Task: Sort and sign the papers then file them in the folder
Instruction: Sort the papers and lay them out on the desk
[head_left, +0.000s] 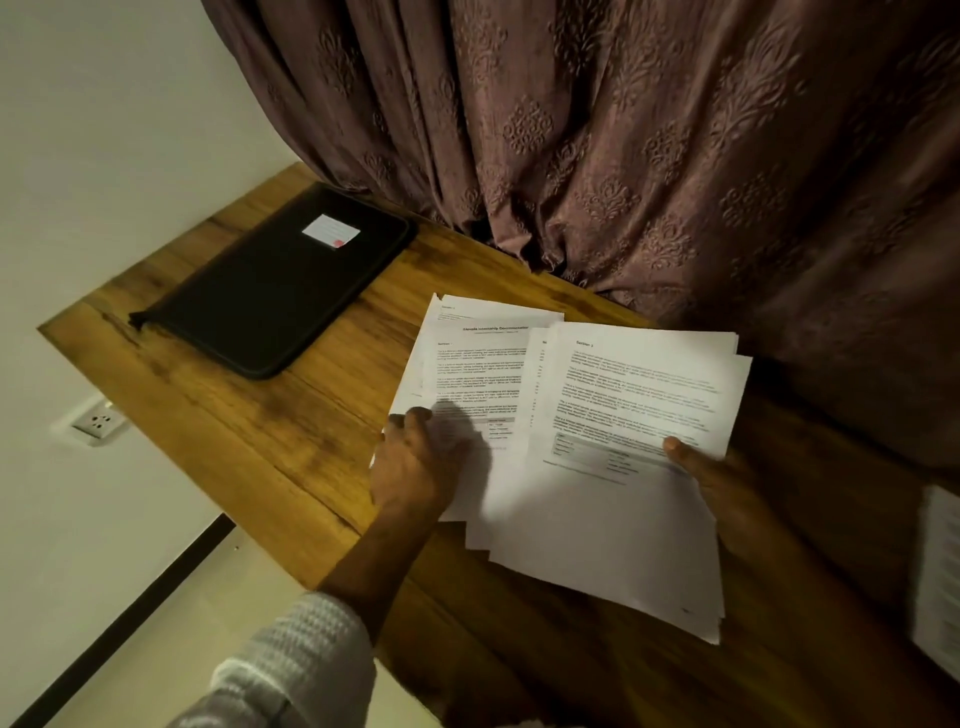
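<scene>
Since it's plain printer paper, the papers (597, 415) are gonna be light, floppy and slick against each other, so the fan can slide apart w/ barely a nudge. They sit mid-right on the table (234, 415), spread in two overlapping bunches.

The left hand (415, 467) is on the near-left corner of the left bunch, fingers curled down over the edge. Looks like a grip, tho the thumb's hidden so can't say if it's pinching from below. The right hand (722, 483) is clamped on the right bunch at its right edge: thumb (675, 447) on top, fingers tucked under, lifting that side a bit.

Imo best hold is by the long side edges, thumb over and fingers under, w/ support from below or the sheets will droop. Tapping the short edge on the wood would square them up.

Direction-wise: headings sit at the far end, so text reads right way up for the person. Long axis runs near to far, far ends tipped slightly right.

The folder (275, 280) lies closed at the far left, well apart from the papers, long axis diagonal from near-left to far-right, label (331, 231) near its far end. One more blurry sheet (940, 571) shows at the right edge.
</scene>
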